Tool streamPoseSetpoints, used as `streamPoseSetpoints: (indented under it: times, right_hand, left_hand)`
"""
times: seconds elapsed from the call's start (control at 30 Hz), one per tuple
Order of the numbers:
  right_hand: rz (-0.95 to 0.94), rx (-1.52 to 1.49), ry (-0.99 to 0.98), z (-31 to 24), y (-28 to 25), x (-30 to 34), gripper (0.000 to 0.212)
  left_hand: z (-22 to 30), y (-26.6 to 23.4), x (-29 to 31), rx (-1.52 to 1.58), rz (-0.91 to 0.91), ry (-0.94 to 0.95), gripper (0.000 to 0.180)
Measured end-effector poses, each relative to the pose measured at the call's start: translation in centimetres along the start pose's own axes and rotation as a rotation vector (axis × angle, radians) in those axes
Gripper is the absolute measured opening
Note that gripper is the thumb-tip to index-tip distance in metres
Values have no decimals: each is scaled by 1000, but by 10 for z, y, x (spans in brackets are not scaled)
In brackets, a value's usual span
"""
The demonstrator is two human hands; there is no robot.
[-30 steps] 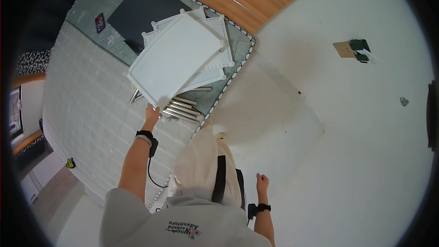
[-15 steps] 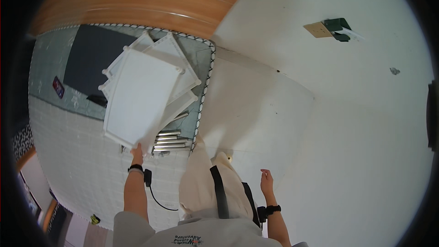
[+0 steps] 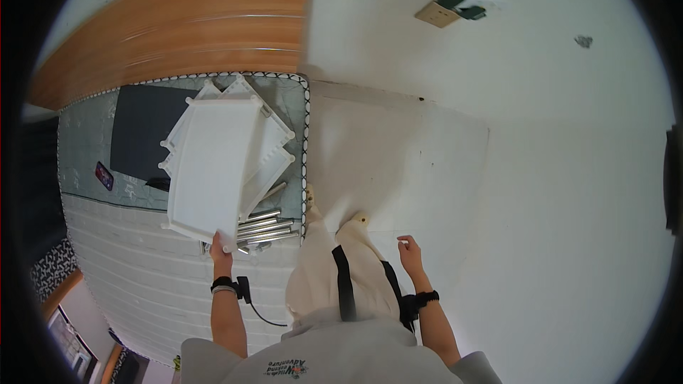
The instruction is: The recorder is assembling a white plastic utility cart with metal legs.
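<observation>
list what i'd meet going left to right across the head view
Dark rectangular phone → uppermost white rectangular panel → shiny silver metal tubes → bare right hand → small irregular grey patch on the white wall.

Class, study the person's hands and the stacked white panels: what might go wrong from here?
The left hand alone grips the top white panel, near one corner; it might tilt or slip.
The panels beneath lie askew and could slide.
Loose metal tubes lie near the bed's edge and may roll off if knocked.
</observation>
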State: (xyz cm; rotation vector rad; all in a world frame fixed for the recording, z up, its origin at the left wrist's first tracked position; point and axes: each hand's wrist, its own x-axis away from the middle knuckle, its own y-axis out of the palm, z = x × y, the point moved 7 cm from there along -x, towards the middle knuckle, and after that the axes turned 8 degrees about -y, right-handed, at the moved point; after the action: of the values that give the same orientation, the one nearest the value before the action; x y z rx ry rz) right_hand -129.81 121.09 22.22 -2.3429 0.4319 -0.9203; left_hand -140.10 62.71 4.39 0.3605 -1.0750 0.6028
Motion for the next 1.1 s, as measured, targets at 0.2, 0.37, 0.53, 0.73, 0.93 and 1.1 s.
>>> streamPoseSetpoints:
  times: [0.2, 0.37, 0.53, 0.73, 0.93, 1.1]
  right_hand:
    - [67, -89, -86, 50, -16, 5, 13]
    - [178, -152, -61, 115, -50, 14, 13]
    - [287, -239, -18, 187, -86, 38, 13]
    - [394, -303, 69, 268, -105, 65, 14]
    - [430, -492, 14, 269, -120, 50, 12]
    - [488, -537, -148, 226, -182, 7, 18]
  left_hand:
    - [34, 47, 34, 120, -133, 239, 37]
    - [70, 71, 66, 149, -240, 331, 40]
    - [98, 109, 138, 71, -198, 501, 50]
    - [68, 176, 282, -121, -203, 650, 55]
    - [28, 232, 370, -317, -413, 606, 54]
    - [-41, 287, 414, -516, -583, 539, 60]
